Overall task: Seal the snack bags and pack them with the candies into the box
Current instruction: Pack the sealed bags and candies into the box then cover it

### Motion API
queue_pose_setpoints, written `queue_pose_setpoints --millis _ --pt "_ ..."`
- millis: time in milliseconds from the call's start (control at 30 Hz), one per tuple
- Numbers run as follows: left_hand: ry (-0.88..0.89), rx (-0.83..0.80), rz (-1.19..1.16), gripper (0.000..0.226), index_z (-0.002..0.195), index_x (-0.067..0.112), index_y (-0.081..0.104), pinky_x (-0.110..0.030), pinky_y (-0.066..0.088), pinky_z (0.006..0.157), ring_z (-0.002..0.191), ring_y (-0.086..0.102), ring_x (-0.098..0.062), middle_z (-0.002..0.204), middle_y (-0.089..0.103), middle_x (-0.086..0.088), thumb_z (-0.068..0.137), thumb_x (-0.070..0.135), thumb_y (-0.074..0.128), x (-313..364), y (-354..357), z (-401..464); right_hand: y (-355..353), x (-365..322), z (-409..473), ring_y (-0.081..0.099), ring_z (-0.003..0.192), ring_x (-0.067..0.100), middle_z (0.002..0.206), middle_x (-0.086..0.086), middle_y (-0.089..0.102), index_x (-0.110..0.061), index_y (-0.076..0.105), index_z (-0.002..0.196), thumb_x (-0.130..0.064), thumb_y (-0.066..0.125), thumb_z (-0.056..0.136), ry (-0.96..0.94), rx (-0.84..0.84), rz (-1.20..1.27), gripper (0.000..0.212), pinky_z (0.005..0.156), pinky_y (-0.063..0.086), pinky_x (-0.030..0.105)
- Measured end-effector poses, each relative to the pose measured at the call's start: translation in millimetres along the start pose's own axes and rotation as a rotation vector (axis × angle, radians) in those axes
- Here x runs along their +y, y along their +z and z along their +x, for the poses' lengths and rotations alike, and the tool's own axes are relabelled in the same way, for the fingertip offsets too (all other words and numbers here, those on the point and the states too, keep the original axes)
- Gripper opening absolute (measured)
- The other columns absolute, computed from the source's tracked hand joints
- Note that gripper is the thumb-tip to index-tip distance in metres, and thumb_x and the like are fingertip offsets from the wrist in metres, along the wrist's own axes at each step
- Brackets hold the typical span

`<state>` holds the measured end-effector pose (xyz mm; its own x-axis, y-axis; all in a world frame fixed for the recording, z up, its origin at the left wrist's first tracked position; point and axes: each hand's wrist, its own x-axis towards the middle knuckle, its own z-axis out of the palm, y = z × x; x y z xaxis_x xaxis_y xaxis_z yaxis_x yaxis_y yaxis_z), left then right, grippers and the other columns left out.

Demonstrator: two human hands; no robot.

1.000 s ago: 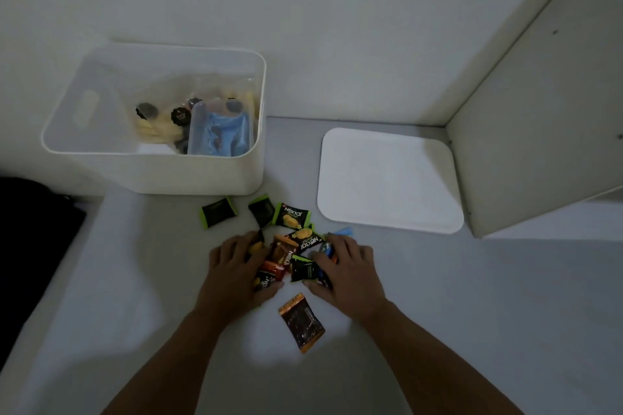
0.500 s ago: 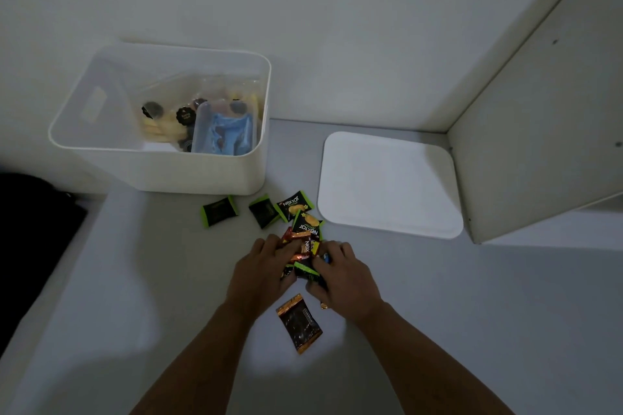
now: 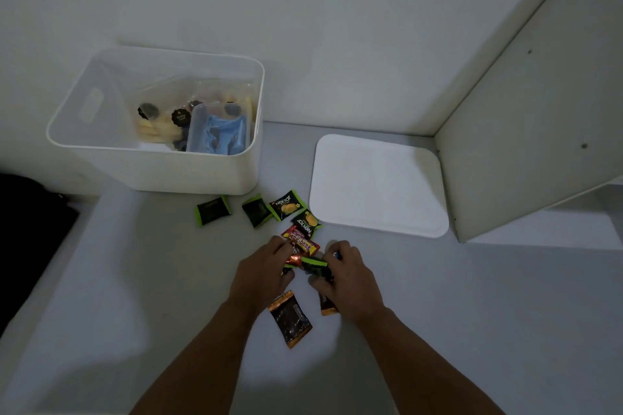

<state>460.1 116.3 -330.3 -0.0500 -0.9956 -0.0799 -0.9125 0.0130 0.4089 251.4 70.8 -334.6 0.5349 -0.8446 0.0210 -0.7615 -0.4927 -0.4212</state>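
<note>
Green-edged candies point(image 3: 213, 210), four loose, lie beyond two hands gathering others.

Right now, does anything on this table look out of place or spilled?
Nothing damaged or spilled. Two black-and-green candy wrappers lie apart from the pile both hands are gathering, and the white plastic box sits uncovered, its flat white lid beside it.

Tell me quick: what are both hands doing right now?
Left hand: fingers curled around the candies in the pile, gathering them.
Right hand: fingers curled around the same candies from the other side.
</note>
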Motion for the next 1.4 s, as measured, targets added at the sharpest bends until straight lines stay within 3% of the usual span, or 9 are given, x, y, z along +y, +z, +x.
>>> queue_pose_setpoints --millis 167,367,533,633,833,1000,1233,1333,1400 --pt "-0.119 -0.026 -0.036 0.048 0.131 0.015 0.057 -0.025 0.045 0.059 0.079 0.063 -0.018 0.125 0.056 -0.002 0.088 0.035 0.067 3.8 -12.2 -6.6 -20.8 -2.3 3.2 0.048 0.101 0.015 0.121 -0.001 0.047 -0.014 0.066 0.113 -0.060 0.050 0.085 0.154 0.036 0.096 0.056 0.068 0.051 0.030" --pt "-0.160 0.021 -0.044 0.044 0.123 0.018 0.059 -0.031 0.051 0.061 0.080 0.065 -0.023 0.120 0.057 -0.002 0.083 0.031 0.068 16.0 -77.9 -10.4 -73.0 -30.6 24.3 0.049 0.101 0.015 0.116 -0.004 0.046 -0.016 0.065 0.118 -0.054 0.048 0.083 0.149 0.085 0.114 0.054 0.068 0.053 0.034" --pt "-0.135 0.202 0.026 0.048 0.122 0.017 0.061 -0.037 0.057 0.062 0.086 0.069 -0.028 0.112 0.060 -0.002 0.078 0.033 0.071 19.0 -174.5 3.7 -137.5 -78.7 85.7 0.054 0.091 0.020 0.104 0.001 0.048 -0.014 0.062 0.095 -0.048 0.059 0.085 0.163 0.018 0.139 0.036 0.067 0.050 0.036" --pt "-0.145 0.313 0.049 0.050 0.128 0.018 0.059 -0.038 0.057 0.071 0.097 0.067 -0.031 0.124 0.061 -0.004 0.081 0.034 0.068 7.9 -239.3 13.1 -182.8 -125.2 132.4 0.058 0.079 0.023 0.095 0.005 0.049 -0.020 0.051 0.074 -0.042 0.063 0.084 0.143 -0.034 0.257 0.027 0.060 0.042 0.031" --pt "-0.264 0.363 0.049 0.049 0.131 0.020 0.056 -0.040 0.052 0.081 0.107 0.064 -0.031 0.120 0.060 -0.005 0.087 0.036 0.068 -51.5 -324.4 32.0 -223.3 -217.3 208.6 0.052 0.062 0.008 0.069 -0.007 0.053 -0.024 0.057 0.070 -0.024 0.068 0.088 0.005 -0.134 0.356 0.021 0.052 0.034 0.022" --pt "-0.362 0.189 0.077 0.043 0.122 0.021 0.057 -0.035 0.046 0.078 0.108 0.061 -0.027 0.117 0.061 -0.005 0.084 0.039 0.066 -119.3 -350.7 56.7 -190.6 -267.8 266.8 0.055 0.075 0.018 0.076 0.003 0.060 -0.016 0.062 0.078 -0.024 0.068 0.089 0.077 -0.286 0.393 0.015 0.063 0.041 0.025" --pt "-0.360 -0.121 0.050 0.034 0.112 0.019 0.060 -0.030 0.048 0.069 0.096 0.065 -0.024 0.113 0.066 -0.005 0.080 0.029 0.066 -194.5 -340.9 100.2 -118.3 -298.6 320.1 0.057 0.066 0.018 0.078 0.005 0.062 -0.009 0.063 0.098 -0.034 0.063 0.091 0.413 -0.584 0.469 0.026 0.059 0.052 0.029" --pt "-0.382 -0.328 0.015 0.041 0.119 0.012 0.060 -0.026 0.052 0.052 0.083 0.067 -0.024 0.112 0.069 -0.011 0.081 0.023 0.072 -204.6 -330.2 110.9 -92.9 -305.7 326.8 0.070 0.091 0.030 0.104 0.014 0.073 -0.004 0.068 0.110 -0.031 0.066 0.091 0.436 -0.681 0.562 0.033 0.085 0.059 0.043" --pt "-0.375 -0.406 0.047 0.047 0.119 0.007 0.059 -0.023 0.044 0.046 0.084 0.066 -0.026 0.108 0.068 -0.013 0.081 0.027 0.076 -206.5 -322.8 115.8 -87.0 -308.0 326.7 0.067 0.104 0.035 0.116 0.017 0.070 -0.007 0.066 0.119 -0.035 0.069 0.089 0.481 -0.660 0.580 0.042 0.084 0.060 0.046"
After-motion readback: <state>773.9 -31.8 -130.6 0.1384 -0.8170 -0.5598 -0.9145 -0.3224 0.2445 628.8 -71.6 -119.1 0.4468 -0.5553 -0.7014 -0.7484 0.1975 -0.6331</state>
